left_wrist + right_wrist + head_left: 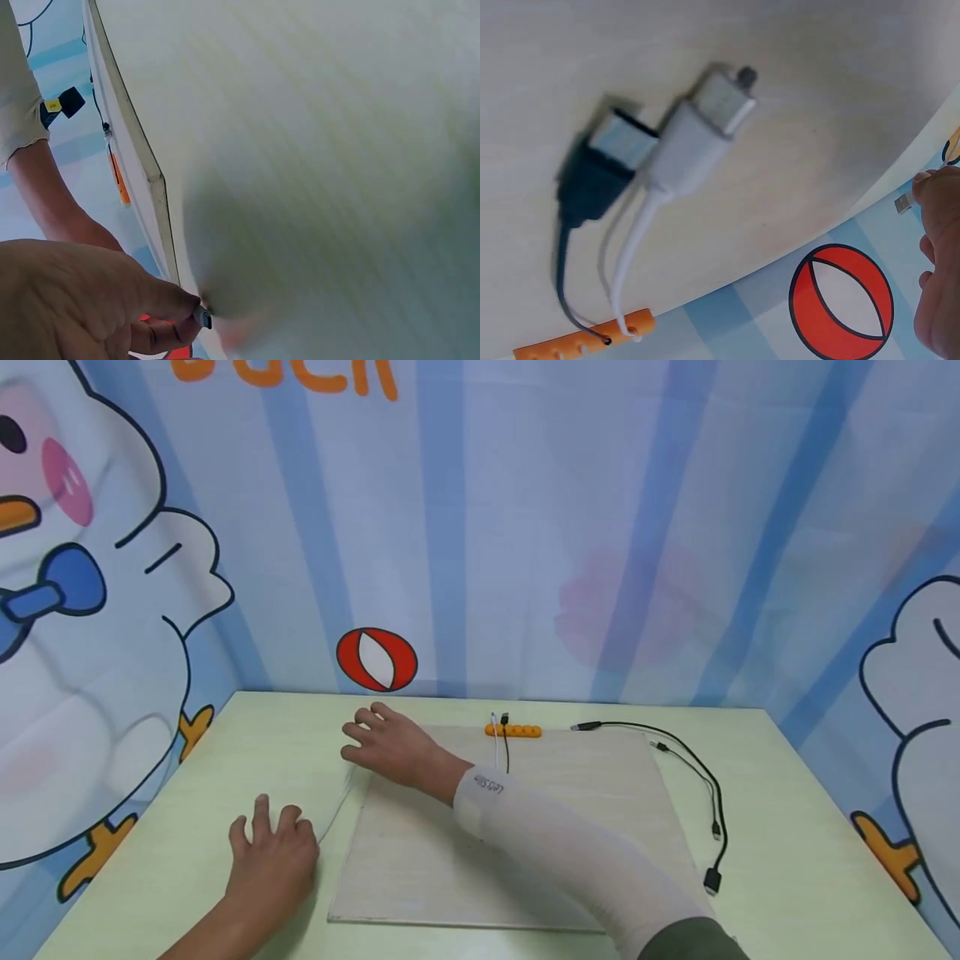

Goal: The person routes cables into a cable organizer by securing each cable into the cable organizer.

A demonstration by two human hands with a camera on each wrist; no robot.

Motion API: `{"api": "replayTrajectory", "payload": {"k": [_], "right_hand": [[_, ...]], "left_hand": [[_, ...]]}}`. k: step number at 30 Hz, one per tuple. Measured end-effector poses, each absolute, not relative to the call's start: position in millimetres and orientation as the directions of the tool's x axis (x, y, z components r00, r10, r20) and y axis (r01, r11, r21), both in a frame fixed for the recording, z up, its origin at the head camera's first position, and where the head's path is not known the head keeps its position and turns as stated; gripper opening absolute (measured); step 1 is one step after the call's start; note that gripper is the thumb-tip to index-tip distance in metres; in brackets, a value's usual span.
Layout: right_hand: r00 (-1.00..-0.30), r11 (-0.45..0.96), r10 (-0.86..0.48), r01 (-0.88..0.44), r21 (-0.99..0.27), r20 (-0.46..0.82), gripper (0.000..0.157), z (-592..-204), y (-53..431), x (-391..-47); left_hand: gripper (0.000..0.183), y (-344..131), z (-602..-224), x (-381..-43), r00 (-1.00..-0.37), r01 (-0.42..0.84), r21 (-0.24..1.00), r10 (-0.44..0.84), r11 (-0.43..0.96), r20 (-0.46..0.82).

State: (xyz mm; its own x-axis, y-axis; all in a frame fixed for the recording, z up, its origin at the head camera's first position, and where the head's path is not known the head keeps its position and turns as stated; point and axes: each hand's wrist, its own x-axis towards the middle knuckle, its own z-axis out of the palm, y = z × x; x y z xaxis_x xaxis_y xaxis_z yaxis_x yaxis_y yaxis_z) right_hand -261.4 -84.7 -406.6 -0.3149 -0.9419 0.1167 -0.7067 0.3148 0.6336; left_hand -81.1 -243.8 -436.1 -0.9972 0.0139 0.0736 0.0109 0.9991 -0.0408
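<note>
A thin white cable runs between the two hands on the left side of the table. My left hand is over the table left of the board, pinching a small metal plug between thumb and finger. Farther back, my right hand reaches across the board's far left corner; in the right wrist view it pinches a USB plug. An orange cable holder sits at the board's far edge, with one white cable and one black cable in it, their plugs over the board.
A pale flat board lies mid-table. Right of it, a thick black cable curves down past a thinner black cable. Behind the table hangs a printed blue-striped backdrop.
</note>
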Motion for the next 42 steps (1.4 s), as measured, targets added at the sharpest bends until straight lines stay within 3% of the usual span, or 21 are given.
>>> {"api": "replayTrajectory", "payload": {"k": [8,15,42], "right_hand": [[-0.318,0.299,-0.944,-0.711,0.636,0.087,0.037,-411,-74,-262],[-0.326,0.307,-0.941,-0.717,0.626,0.088,0.036,-410,-63,-262],[-0.400,0.341,-0.916,-0.718,0.607,0.041,0.042,-407,-25,-266]], "left_hand": [[0.023,-235,-436,-81,-0.997,-0.072,0.030,-0.072,0.997,0.017],[0.028,-228,-431,-80,-0.997,-0.037,0.043,-0.040,0.998,0.071],[0.018,-203,-423,-85,-0.982,0.072,0.097,0.054,0.993,0.180]]}}
